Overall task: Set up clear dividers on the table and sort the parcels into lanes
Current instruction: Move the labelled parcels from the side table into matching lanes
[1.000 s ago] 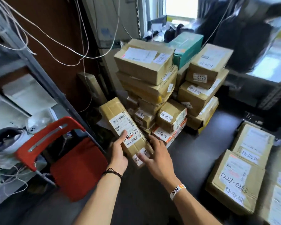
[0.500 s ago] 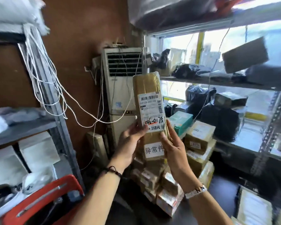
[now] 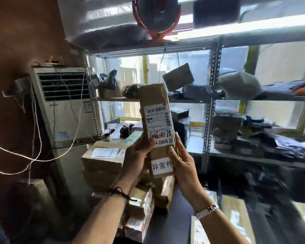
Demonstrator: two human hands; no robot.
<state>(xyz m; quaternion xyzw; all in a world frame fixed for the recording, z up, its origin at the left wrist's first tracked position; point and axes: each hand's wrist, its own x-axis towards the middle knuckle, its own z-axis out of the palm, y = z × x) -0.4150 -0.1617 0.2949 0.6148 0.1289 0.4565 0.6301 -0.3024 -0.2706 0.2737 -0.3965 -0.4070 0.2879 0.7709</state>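
Note:
I hold a long brown cardboard parcel (image 3: 154, 103) upright in front of me, its white shipping label and a white slip with handwriting facing me. My left hand (image 3: 136, 155) grips its lower left edge, thumb on the label. My right hand (image 3: 182, 162) grips its lower right edge. Below and behind my hands stands a stack of brown parcels (image 3: 102, 162) on the dark table (image 3: 176, 217). More labelled parcels (image 3: 236, 219) lie at the lower right. No clear dividers show.
A white floor air conditioner (image 3: 67, 110) stands at the left with white cords hanging across it. Metal shelving (image 3: 211, 106) at the back and right carries dark bags and boxes. An orange fan (image 3: 155, 16) sits on the top shelf.
Both hands took the long parcel off the pile and lifted it upright to eye height. My view tilted up from the table toward the shelving.

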